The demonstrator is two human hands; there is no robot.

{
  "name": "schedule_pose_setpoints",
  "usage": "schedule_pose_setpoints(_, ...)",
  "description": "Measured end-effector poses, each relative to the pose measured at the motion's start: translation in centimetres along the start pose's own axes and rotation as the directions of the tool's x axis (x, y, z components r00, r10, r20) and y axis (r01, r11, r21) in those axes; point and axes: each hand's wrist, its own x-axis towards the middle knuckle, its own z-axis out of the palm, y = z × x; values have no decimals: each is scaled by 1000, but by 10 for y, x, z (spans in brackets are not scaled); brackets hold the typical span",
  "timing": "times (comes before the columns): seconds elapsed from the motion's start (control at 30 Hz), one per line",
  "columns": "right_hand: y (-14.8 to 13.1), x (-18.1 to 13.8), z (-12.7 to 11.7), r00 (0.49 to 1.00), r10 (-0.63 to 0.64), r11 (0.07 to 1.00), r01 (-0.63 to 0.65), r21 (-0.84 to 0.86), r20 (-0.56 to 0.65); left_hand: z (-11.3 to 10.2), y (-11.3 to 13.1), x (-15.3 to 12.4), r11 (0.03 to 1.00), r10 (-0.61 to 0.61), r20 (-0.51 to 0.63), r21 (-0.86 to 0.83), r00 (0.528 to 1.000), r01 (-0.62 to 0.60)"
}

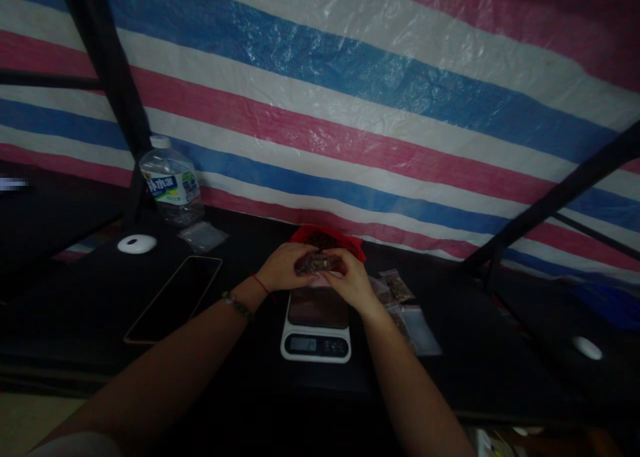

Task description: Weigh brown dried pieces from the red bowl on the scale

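The left hand and the right hand pinch a small clear packet from either side, fingertips turned inward. The packet is above the far end of a white scale; whether it touches the weighing plate cannot be told.

Just beyond the hands, a red bag with dark contents sits near the far edge of the desk, where a striped sheet rises. A strip of desk runs between the scale and a phone to the left; a wider stretch lies right of the small bags, which rest beside the right forearm with a flat clear bag. The scale stands back from the near edge.

The packet's long axis runs roughly left to right, from hand to hand; which end is its opening cannot be told. The scale's display faces the near side.

That display shows what looks like 24, and the marks beside it are too small to read. At the far left, a clear bottle carries a blue, white and green label with large characters, too blurred to read surely.
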Motion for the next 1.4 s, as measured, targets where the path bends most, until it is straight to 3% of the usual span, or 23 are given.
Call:
schedule_pose_setpoints(0.2,-2,-1,-1,994,-110,994,110,-19,-10,6,-6,-3,1000,3,-61,-18,998,-4)
schedule_pose_setpoints(0.33,0,0,1,993,-92,996,91,-15,-68,6,-8,-5,998,-16,-99,-56,995,10)
schedule_pose_setpoints(0.47,3,3,0,994,-97,991,92,-101,-43,6,-11,-5,996,-31,-159,-85,987,18)
schedule_pose_setpoints(0.6,0,4,-6,994,-74,992,82,-100,77,9,-21,-3,991,-112,-268,-98,957,89)
schedule_pose_setpoints(0.7,0,2,-8,977,-12,998,23,-50,213,10,-31,-1,965,-260,-410,-123,874,230)
schedule_pose_setpoints(0.8,1,-1,-6,950,22,999,-9,-43,311,8,-37,-1,949,-301,-529,-87,793,302)
schedule_pose_setpoints(0.93,2,-3,-7,916,9,996,29,-88,401,8,-42,-1,947,-307,-516,-86,800,308)
schedule_pose_setpoints(1.03,6,-3,-14,924,19,997,12,-79,382,11,-46,0,948,-316,-508,-129,801,292)
schedule_pose_setpoints(1.17,24,7,-20,975,45,997,-59,58,220,14,-51,1,949,-315,-523,-146,792,281)
schedule_pose_setpoints(1.23,37,20,-18,982,119,993,-118,-15,147,13,-51,2,950,-310,-527,-136,791,281)
schedule_pose_setpoints(1.4,60,71,3,961,180,920,-89,-382,210,13,-48,2,958,-275,-527,-85,804,273)
